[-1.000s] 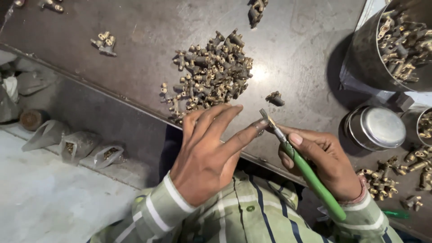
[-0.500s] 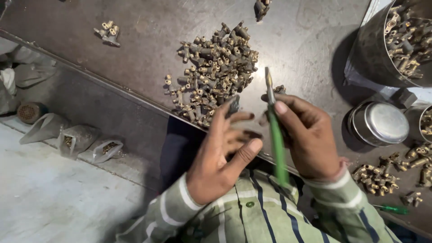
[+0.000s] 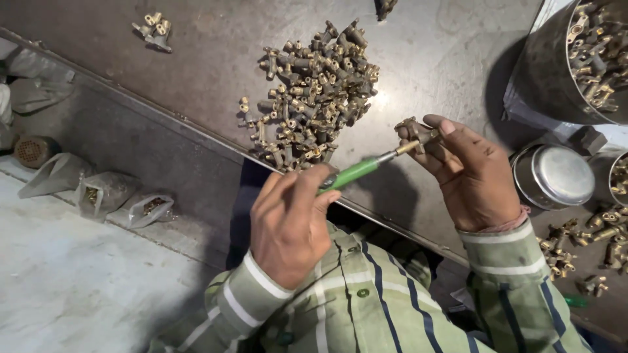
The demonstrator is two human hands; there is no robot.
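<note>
My left hand (image 3: 288,229) grips the green handle of a slim screwdriver-like tool (image 3: 356,171) above the table's near edge. The tool's metal tip points up and right into a small brass fitting (image 3: 413,131). My right hand (image 3: 468,180) pinches that fitting between thumb and fingers, just above the dark metal table (image 3: 196,72). A large pile of similar brass fittings (image 3: 311,95) lies on the table just left of the held fitting. Both sleeves are striped green.
A big metal tub of fittings (image 3: 589,59) stands at the upper right, with a round steel lid or tin (image 3: 553,175) below it. Loose fittings (image 3: 575,242) lie at the right edge, and a few more (image 3: 154,29) at the upper left. Small plastic bags (image 3: 104,193) lie on the floor at left.
The green tool has passed from my right hand to my left. My right hand now holds a brass fitting, and the tool's tip meets it. The view has shifted slightly.
</note>
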